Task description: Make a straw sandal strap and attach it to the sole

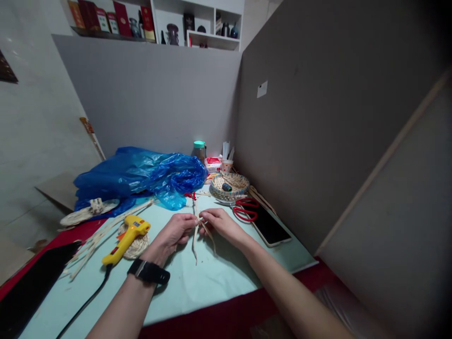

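Over the pale green mat, my left hand and my right hand meet, both pinched on thin pale straw strips. The strips cross between my fingertips and their loose ends trail down onto the mat. A black watch sits on my left wrist. A small red tie marks the far end of one strip.
A yellow glue gun rests on a woven coaster at the left, its black cord running toward me. Red scissors and a phone lie at the right. A woven basket, a blue plastic bag and loose straw lie behind.
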{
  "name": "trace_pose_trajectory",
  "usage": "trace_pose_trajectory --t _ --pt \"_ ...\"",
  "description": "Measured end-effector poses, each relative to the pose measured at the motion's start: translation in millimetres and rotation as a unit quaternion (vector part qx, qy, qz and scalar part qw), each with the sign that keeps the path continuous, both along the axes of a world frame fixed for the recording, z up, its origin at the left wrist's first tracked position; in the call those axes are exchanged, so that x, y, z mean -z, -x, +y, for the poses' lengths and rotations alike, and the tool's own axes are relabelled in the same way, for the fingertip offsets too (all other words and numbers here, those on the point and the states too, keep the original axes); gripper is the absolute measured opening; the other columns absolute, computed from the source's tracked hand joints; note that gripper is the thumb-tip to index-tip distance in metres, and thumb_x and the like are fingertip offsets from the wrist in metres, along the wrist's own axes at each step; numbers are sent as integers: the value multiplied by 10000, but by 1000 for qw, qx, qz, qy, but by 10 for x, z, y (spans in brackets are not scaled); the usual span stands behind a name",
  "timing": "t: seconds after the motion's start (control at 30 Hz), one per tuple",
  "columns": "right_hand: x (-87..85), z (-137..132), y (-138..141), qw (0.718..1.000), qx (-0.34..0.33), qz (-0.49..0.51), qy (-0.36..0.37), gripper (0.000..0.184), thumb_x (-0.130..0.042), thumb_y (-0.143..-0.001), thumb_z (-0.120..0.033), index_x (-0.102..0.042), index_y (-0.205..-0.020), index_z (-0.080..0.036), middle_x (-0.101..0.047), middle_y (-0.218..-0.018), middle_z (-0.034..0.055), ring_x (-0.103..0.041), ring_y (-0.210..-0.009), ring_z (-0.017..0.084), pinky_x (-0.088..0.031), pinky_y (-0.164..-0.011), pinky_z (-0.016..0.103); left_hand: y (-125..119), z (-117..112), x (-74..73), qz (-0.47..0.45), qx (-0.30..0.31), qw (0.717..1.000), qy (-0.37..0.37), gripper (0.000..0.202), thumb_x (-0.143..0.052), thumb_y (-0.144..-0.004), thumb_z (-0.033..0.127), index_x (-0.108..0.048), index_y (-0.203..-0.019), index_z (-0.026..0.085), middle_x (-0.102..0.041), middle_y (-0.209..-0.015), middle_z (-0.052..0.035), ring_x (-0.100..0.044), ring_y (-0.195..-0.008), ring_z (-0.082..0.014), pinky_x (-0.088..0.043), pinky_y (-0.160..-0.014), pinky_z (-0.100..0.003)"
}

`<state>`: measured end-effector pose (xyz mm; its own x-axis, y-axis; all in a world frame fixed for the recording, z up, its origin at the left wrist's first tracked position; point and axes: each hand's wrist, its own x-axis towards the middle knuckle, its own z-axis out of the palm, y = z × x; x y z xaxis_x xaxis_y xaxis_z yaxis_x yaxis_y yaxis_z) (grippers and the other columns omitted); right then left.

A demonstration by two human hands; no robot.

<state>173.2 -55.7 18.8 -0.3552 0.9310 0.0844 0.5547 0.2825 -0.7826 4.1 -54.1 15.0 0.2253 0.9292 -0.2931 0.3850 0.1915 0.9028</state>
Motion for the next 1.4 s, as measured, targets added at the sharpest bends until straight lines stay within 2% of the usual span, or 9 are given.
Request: trace_pose_trajectory --t 0.13,0.27,0.53,0.73,0.87,0.97,1.07,1.2,1.4 --pt "130 42 54 996 -10 33 83 258 -590 -971 -337 -621 -1138 -142 -667 -1059 61 -672 -852 170 -583 -732 346 -45 -39 -17 75 11 997 -31 321 -600 -932 360 -608 -1187 165 -657 -1162 -84 -666 -952 -210 -569 -804 -418" --pt "194 77 81 994 20 53 98 270 -598 -966 -330 -613 -1163 -147 -658 -1098 69 -669 -882 179 -583 -744 354 -60 -65 -47 175 18 982 -75 310 -604 -928 362 -621 -1165 163 -666 -1145 -79 -670 -935 -206 -573 -787 -405" --pt "173 73 113 993 59 67 80 251 -629 -941 -323 -650 -1120 -148 -661 -1143 67 -661 -936 202 -569 -786 368 -224 -464 -287 405 28 894 -191 244 -593 -936 359 -660 -1054 156 -696 -1063 -65 -668 -968 -212 -541 -865 -445" --pt "191 53 114 987 29 124 93 259 -621 -947 -328 -642 -1128 -144 -660 -1136 67 -662 -942 205 -570 -790 375 -569 -754 -207 469 54 856 -210 241 -597 -938 338 -655 -1074 147 -706 -1026 -60 -683 -933 -208 -544 -864 -445" --pt "213 60 88 980 2 161 116 233 -606 -961 -325 -640 -1092 -135 -675 -1037 54 -670 -843 168 -578 -720 334 -576 -747 -183 432 51 875 -212 220 -597 -938 332 -663 -1041 149 -708 -1001 -51 -682 -924 -203 -539 -868 -445" --pt "232 78 79 977 -6 174 123 228 -599 -966 -326 -635 -1085 -134 -672 -1006 47 -666 -804 155 -577 -690 315 -388 -630 -264 367 5 907 -207 244 -580 -941 380 -669 -991 159 -699 -1004 -53 -663 -953 -208 -528 -879 -448" --pt "234 81 75 976 -24 173 127 240 -592 -970 -333 -629 -1105 -138 -669 -1025 53 -667 -819 159 -578 -706 327 -193 -439 -295 274 -47 948 -159 297 -541 -959 401 -625 -1120 166 -675 -1070 -66 -666 -881 -187 -563 -779 -393" --pt "194 58 49 982 -39 147 116 252 -587 -972 -338 -623 -1124 -140 -668 -1038 56 -668 -834 164 -579 -721 338 -101 -190 -169 134 -2 990 -45 318 -566 -950 391 -608 -1163 158 -680 -1018 -55 -668 -775 -157 -576 -671 -337" --pt "62 11 -23 996 -45 47 59 240 -599 -964 -333 -638 -1099 -138 -673 -1044 55 -670 -852 172 -576 -741 348 -61 -65 46 35 -18 999 4 307 -590 -937 372 -615 -1156 159 -669 -1100 -73 -671 -883 -188 -575 -752 -383"
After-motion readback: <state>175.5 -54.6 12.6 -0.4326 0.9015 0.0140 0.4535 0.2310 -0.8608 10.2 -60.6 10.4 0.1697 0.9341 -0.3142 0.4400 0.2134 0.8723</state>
